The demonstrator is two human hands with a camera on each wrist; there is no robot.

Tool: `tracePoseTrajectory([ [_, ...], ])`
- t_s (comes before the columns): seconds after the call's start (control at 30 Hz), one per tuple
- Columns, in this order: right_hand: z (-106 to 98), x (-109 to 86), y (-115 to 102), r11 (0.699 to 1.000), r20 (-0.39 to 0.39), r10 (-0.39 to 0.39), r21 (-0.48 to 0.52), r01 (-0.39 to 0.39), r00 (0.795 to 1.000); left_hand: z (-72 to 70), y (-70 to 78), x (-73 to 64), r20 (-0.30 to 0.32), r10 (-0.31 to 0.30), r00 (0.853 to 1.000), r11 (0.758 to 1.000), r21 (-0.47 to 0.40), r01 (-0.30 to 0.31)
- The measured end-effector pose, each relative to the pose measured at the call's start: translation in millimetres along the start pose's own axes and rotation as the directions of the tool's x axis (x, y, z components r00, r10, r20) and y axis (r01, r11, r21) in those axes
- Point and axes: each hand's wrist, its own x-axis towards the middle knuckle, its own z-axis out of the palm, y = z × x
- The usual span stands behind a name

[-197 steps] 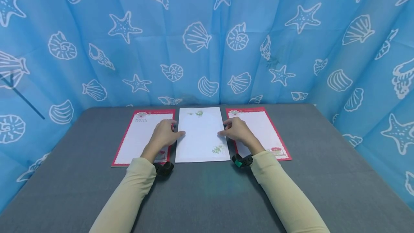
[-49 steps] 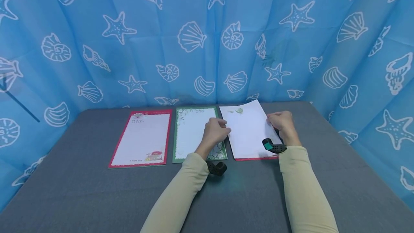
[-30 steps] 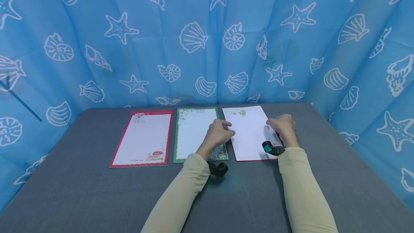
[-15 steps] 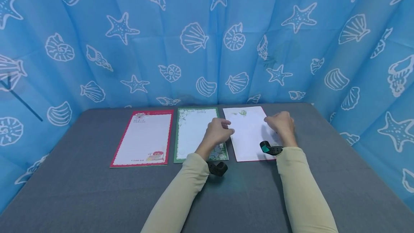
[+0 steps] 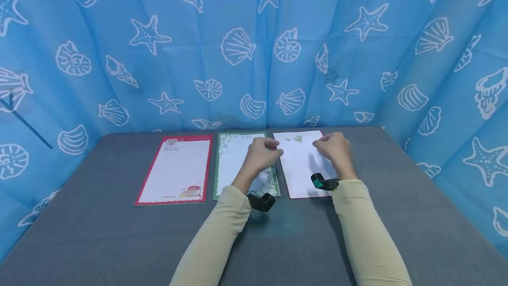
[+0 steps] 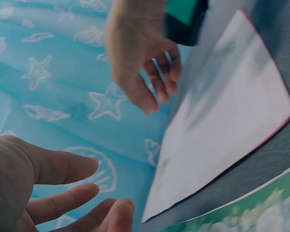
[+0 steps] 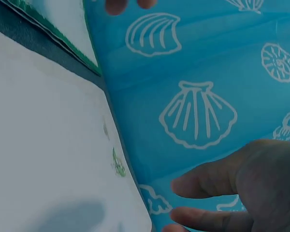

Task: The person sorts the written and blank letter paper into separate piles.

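A white sheet of paper (image 5: 301,169) with small green leaf prints lies over a red-bordered sheet at the right; only a thin red edge shows. Above its left edge my left hand (image 5: 259,156) hovers, thumb and fingers apart, holding nothing. My right hand (image 5: 335,151) is raised over the sheet's right side, and the right wrist view shows its loose fingers (image 7: 203,181) with nothing between them. In the middle lies a green-bordered sheet (image 5: 236,162), partly hidden by my left hand and forearm. On the left is a red-bordered sheet (image 5: 174,171) with a small picture at its lower corner.
The papers lie in a row near the back of a table with a grey cloth (image 5: 166,237). Behind it hangs a blue curtain (image 5: 190,65) with white shells and starfish. A dark device (image 5: 262,202) sits on each wrist.
The white sheet went from the middle onto the right-hand red-bordered sheet, uncovering the green-bordered one. Lately both hands have let go and lifted, the right shifting left.
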Motion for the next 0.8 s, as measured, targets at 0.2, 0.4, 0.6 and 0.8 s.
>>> tracePoseTrajectory([
  [0.2, 8.1, -2.3, -8.0, 0.997, 0.053, -0.072, 0.031, 0.070, 0.996, -20.8, -1.2, -2.8, -0.004, 0.008, 1.000, 0.999, -0.042, -0.008],
  [0.4, 16.9, -3.3, -13.7, 0.984, 0.131, -0.170, 0.072, 0.162, 0.977, -42.8, -11.7, -4.8, -0.051, 0.002, 0.999, 1.000, 0.008, -0.002],
  [0.6, 29.7, -5.4, -20.1, 0.964, 0.159, -0.264, 0.074, 0.255, 0.951, -65.6, -27.2, -8.7, -0.094, -0.025, 0.995, 0.994, 0.102, 0.034],
  [0.8, 42.5, -12.6, -27.6, 0.952, 0.200, -0.304, 0.096, 0.290, 0.932, -86.9, -41.8, -15.1, -0.103, -0.050, 0.993, 0.980, 0.184, 0.068],
])
